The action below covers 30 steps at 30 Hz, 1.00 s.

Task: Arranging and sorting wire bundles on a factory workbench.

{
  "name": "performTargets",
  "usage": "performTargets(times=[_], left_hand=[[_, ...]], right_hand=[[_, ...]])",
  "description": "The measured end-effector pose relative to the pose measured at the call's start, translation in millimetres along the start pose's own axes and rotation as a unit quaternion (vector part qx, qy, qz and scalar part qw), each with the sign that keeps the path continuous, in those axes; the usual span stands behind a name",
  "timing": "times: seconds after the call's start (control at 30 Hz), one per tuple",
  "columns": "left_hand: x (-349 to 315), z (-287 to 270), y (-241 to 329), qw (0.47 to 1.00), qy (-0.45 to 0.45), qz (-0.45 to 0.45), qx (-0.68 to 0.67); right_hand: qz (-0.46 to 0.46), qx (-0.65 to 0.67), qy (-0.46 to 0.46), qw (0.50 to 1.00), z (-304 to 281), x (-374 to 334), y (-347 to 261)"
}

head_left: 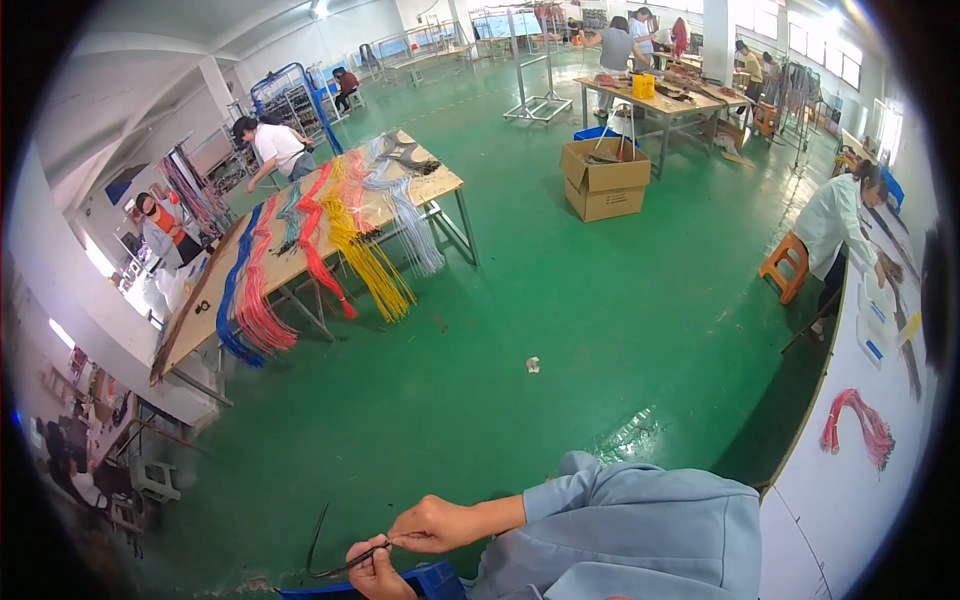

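Note:
A thin black cable (345, 567) runs between my two hands low in the picture. My left hand (376, 574) is closed around it, with one length sticking out to the left and bending upward. My right hand (430, 524) pinches the cable's other part just above and beside the left hand, its fingertips almost touching the left fingers. What lies inside the right fingers is too small to make out. Directly below the hands shows the edge of a blue plastic object (436, 577), mostly cut off by the frame.
Bundles of colored wires (365, 250) drape over a wooden table (225, 265) ahead on the left. To the right, a white worktable (815, 500) bears a pink wire bundle (858, 428); a seated person (835, 225) handles dark wires there. A cardboard box (605, 185) stands on the green floor.

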<state>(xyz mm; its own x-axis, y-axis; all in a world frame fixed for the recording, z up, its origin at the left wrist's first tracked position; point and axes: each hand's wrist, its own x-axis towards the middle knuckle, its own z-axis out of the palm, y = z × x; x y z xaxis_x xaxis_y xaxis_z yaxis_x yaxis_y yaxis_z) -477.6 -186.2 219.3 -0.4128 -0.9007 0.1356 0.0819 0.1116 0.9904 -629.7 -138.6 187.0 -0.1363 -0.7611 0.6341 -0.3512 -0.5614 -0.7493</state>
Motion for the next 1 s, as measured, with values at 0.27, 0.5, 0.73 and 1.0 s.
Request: performTargets(times=[0.27, 0.5, 0.73, 1.0], left_hand=[[4.9, -13.3, -3.5, 0.99, -0.076, 0.081, 0.083], [3.3, -11.3, 3.9, 0.994, -0.073, 0.073, 0.048], [8.3, -12.6, -10.8, 0.995, -0.06, 0.052, 0.057], [2.2, 5.2, -9.6, 0.996, 0.073, 0.053, 0.009]], right_hand=[[0.186, 0.209, -0.091, 0.956, -4.1, 1.4, 2.1], [0.335, 0.407, -0.137, 0.839, -0.2, -6.0, 12.2], [0.057, 0.056, 0.016, 0.997, 12.5, -4.6, 2.0], [-0.064, -0.082, 0.013, 0.994, 7.4, 0.4, -3.3]])
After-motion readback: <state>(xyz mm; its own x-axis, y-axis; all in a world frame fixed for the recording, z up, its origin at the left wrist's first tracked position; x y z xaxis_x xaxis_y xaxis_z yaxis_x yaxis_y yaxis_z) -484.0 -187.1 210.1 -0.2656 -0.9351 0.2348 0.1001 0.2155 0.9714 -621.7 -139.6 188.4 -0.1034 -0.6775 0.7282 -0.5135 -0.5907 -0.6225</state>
